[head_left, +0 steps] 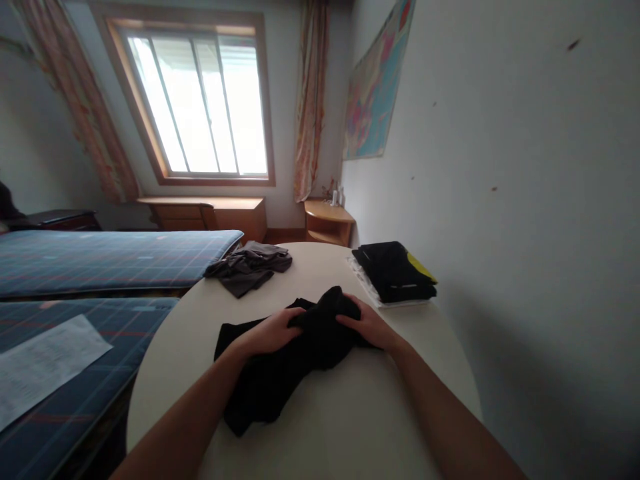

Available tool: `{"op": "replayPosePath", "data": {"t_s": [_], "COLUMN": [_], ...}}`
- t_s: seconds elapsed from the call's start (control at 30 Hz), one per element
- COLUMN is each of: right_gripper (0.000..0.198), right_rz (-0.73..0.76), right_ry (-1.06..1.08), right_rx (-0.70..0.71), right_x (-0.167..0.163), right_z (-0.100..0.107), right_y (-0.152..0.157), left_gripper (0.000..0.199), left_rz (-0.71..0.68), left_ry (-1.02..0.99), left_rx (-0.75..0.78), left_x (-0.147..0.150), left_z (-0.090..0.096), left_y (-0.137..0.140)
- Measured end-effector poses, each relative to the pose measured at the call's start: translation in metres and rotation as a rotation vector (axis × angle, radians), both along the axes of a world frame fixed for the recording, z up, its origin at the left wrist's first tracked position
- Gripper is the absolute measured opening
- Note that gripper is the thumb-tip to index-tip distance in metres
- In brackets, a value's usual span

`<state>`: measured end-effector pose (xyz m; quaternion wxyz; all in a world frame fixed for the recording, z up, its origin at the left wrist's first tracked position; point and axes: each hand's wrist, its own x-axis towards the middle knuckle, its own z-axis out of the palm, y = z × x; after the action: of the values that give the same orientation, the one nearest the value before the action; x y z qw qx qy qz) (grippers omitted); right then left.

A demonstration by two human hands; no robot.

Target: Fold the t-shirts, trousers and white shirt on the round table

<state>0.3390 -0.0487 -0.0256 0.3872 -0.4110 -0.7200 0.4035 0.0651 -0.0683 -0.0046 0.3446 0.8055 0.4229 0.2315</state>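
A black garment (pixel 295 373) lies crumpled on the round white table (pixel 350 413), with one part bunched up between my hands. Its exact kind is hard to make out in the folds. My left hand (pixel 273 331) grips the cloth from the left, thumb and fingers closed on it. On the other side, my right hand (pixel 369 325) holds the raised bunch, its thumb lying over the fabric and its fingers partly hidden behind it.
Folded clothes (pixel 393 270), black, yellow and white, are stacked at the table's back right near the wall. A crumpled dark grey garment (pixel 253 263) lies back left. Plaid mattresses (pixel 120 260) adjoin the table on the left; a paper sheet (pixel 47 367) rests on the nearer one.
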Motion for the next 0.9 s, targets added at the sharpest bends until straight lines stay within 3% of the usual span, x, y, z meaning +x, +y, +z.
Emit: {"op": "replayPosePath", "data": {"t_s": [0.1, 0.27, 0.33, 0.4, 0.47, 0.57, 0.7, 0.8, 0.9], "right_gripper": [0.057, 0.064, 0.072, 0.081, 0.088, 0.099, 0.105, 0.061, 0.021], "right_rz": [-0.122, -0.542, -0.581, -0.497, -0.371, -0.217, -0.107, -0.046, -0.105], "right_ry": [-0.002, 0.134, 0.114, -0.021, -0.219, -0.504, -0.692, -0.72, -0.652], "right_rx": [0.059, 0.29, 0.375, 0.389, 0.342, 0.231, 0.141, 0.156, 0.253], "right_x": [0.008, 0.016, 0.015, 0.013, 0.01, 0.007, 0.009, 0.009, 0.008], "right_z": [0.007, 0.005, 0.001, -0.004, -0.007, -0.005, 0.001, 0.004, 0.006], "right_y": [0.003, 0.015, 0.017, 0.016, 0.012, 0.002, -0.006, -0.006, -0.001], "left_gripper": [0.038, 0.047, 0.05, 0.058, 0.072, 0.091, 0.082, 0.059, 0.045], "left_rz": [0.097, 0.709, 0.828, 0.898, 0.92, 0.809, 0.642, 0.548, 0.592], "left_ry": [-0.225, -0.446, -0.471, -0.46, -0.375, -0.096, 0.211, 0.241, 0.209], "left_rx": [-0.114, 0.021, 0.055, 0.044, 0.035, 0.1, 0.155, 0.133, 0.167], "left_x": [-0.015, -0.05, -0.061, -0.068, -0.07, -0.068, -0.065, -0.063, -0.066], "left_z": [0.0, -0.004, -0.007, -0.012, -0.019, -0.032, -0.043, -0.042, -0.031], "left_y": [0.015, 0.044, 0.054, 0.061, 0.063, 0.057, 0.046, 0.044, 0.048]}}
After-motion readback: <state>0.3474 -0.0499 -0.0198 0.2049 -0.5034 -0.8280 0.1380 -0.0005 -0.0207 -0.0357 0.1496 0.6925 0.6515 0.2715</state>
